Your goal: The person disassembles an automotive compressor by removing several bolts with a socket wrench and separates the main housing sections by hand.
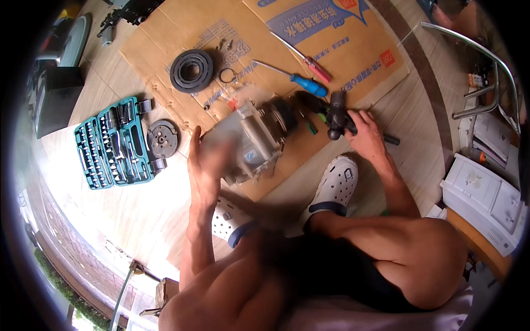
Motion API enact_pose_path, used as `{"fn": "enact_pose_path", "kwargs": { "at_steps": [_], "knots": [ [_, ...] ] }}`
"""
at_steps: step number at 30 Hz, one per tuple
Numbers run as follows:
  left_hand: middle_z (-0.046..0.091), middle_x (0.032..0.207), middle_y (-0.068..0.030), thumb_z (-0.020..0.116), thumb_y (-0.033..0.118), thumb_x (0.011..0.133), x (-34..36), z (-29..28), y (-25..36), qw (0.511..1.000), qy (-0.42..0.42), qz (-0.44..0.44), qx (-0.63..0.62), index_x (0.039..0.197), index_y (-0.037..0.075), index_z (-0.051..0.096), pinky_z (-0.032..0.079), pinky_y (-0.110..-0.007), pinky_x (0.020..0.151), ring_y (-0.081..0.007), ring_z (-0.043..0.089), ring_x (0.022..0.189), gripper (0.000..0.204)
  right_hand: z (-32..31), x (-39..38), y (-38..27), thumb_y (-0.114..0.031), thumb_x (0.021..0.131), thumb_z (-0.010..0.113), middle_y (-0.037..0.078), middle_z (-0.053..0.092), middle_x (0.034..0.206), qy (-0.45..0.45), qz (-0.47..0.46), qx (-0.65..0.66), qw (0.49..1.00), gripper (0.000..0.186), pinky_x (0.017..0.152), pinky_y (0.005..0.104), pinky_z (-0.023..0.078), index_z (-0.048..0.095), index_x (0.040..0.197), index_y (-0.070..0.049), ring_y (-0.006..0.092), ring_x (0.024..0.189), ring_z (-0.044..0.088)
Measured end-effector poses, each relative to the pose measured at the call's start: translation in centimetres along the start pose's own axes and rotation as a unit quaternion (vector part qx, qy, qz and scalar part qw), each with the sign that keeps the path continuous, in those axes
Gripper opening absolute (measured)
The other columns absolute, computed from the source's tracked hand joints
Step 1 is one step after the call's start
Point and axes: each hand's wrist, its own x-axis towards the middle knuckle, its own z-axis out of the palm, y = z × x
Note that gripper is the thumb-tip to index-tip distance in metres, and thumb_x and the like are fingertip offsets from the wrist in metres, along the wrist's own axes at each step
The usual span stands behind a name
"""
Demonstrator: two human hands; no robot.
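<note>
A grey metal compressor (249, 142) lies on its side on the cardboard in front of me, its dark round shaft end toward the right. My left hand (207, 160) grips its left end; the thumb and fingers are partly blurred. On the right, my right hand (365, 134) is wrapped around the handle of a dark ball-peen hammer (336, 113), whose head rests by the cardboard's edge. Beside the hammer head lies a black tool with green on it (312, 103). A small green-handled piece (312, 128) sits between the compressor and the hammer.
Flattened cardboard (165, 38) covers the tiled floor. On it are a black pulley (192, 70), a ring (227, 75), a blue screwdriver (309, 85) and a red screwdriver (317, 70). Leftward are a round clutch plate (163, 139) and a teal socket set (135, 151). A white box (483, 198) stands right.
</note>
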Motion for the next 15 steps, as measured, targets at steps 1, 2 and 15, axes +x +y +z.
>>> {"fn": "enact_pose_path", "kwargs": {
  "at_steps": [1,2,15],
  "knots": [
    [0.068,0.117,-0.0201,0.071,0.034,0.092,0.1,0.3,-0.3,1.000,0.001,0.020,0.003,0.156,-0.009,0.023,0.056,-0.032,0.084,-0.0225,0.069,0.097,0.091,-0.4,0.1,0.1,-0.009,0.080,0.075,0.017,0.061,0.120,-0.008,0.006,0.005,1.000,0.053,0.099,0.0469,0.048,0.059,0.130,-0.003,0.0411,0.115,0.056],
    [0.068,0.118,-0.0208,0.071,0.034,0.092,0.2,0.4,-0.4,0.999,0.001,0.036,0.011,0.156,-0.009,0.022,0.056,-0.032,0.085,-0.0229,0.069,0.099,0.091,-0.7,0.1,0.0,-0.010,0.081,0.074,0.017,0.061,0.121,-0.018,0.014,0.013,1.000,0.053,0.099,0.0465,0.048,0.058,0.131,-0.003,0.0409,0.116,0.056],
    [0.070,0.118,-0.0189,0.068,0.041,0.097,1.7,-5.5,2.2,0.953,0.114,0.131,0.247,0.132,-0.002,0.060,0.054,-0.034,0.091,-0.0243,0.067,0.105,0.056,-1.9,0.3,-0.6,-0.018,0.086,0.071,0.020,0.059,0.127,-0.073,0.053,0.043,0.995,0.058,0.103,0.0457,0.046,0.054,0.140,-0.006,0.0407,0.121,0.055]
  ]
}}
